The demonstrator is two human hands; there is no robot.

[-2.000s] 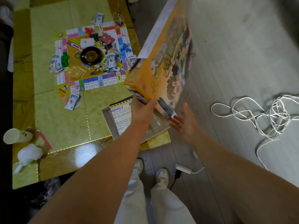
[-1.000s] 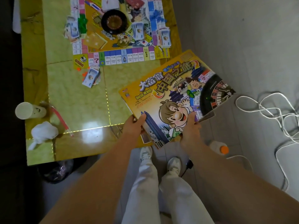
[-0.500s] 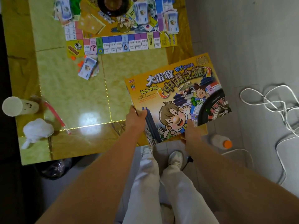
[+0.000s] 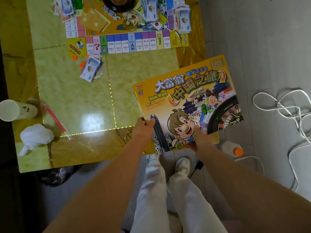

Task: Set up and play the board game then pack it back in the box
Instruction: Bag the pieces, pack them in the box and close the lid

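The orange game box lid (image 4: 188, 101), printed with cartoon children and a roulette wheel, lies face up over the table's near right corner. My left hand (image 4: 143, 127) grips its near left edge, thumb on top. My right hand (image 4: 199, 137) holds its near edge, fingers on the picture. The game board (image 4: 127, 41) lies at the far side of the table, with paper money, cards and a black roulette wheel (image 4: 117, 4) on it. A stack of paper money (image 4: 90, 69) and small orange pieces (image 4: 74, 57) lie just off the board's near edge.
A paper cup (image 4: 15, 111) lies on its side at the table's left edge, beside a pink straw (image 4: 57, 121) and crumpled white tissue (image 4: 34, 136). On the floor: an orange-capped bottle (image 4: 231, 149), tangled white cable (image 4: 284, 110), a black plug (image 4: 198, 165). My feet stand by the table (image 4: 75, 98).
The lid, held upright and tilted two seconds ago, has been turned face up and lowered flat over the box base at the table's corner. Both hands have shifted to its near edge.
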